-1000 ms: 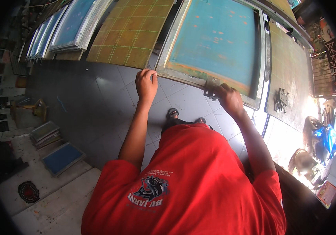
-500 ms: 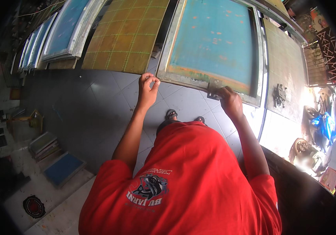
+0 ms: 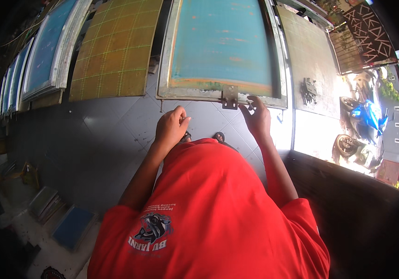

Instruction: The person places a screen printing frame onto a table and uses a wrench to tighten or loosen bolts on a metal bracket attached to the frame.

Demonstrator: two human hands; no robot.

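A blue-meshed screen frame [image 3: 223,46] with a pale metal rim lies flat in front of me. A small metal hinge clamp [image 3: 229,96] sits on its near rail. My right hand [image 3: 256,118] reaches to that rail just right of the clamp, fingertips spread and touching the rim. My left hand [image 3: 171,126] hovers below the rail, apart from the frame, fingers loosely curled around nothing. My red shirt hides most of what is below, and only my sandal tips [image 3: 218,136] show on the grey tiled floor [image 3: 97,139].
A yellow-green gridded board [image 3: 115,51] lies left of the frame, with more blue screens [image 3: 46,56] beyond it. On the right are a pale gridded board [image 3: 311,60] and loose metal clamps [image 3: 309,90]. A blue motorbike [image 3: 367,116] stands outside; stacked frames [image 3: 69,225] lie lower left.
My left hand has let go of the frame's near rail and dropped back toward me. My right hand has slid along the rail to beside the clamp. The view has shifted closer.
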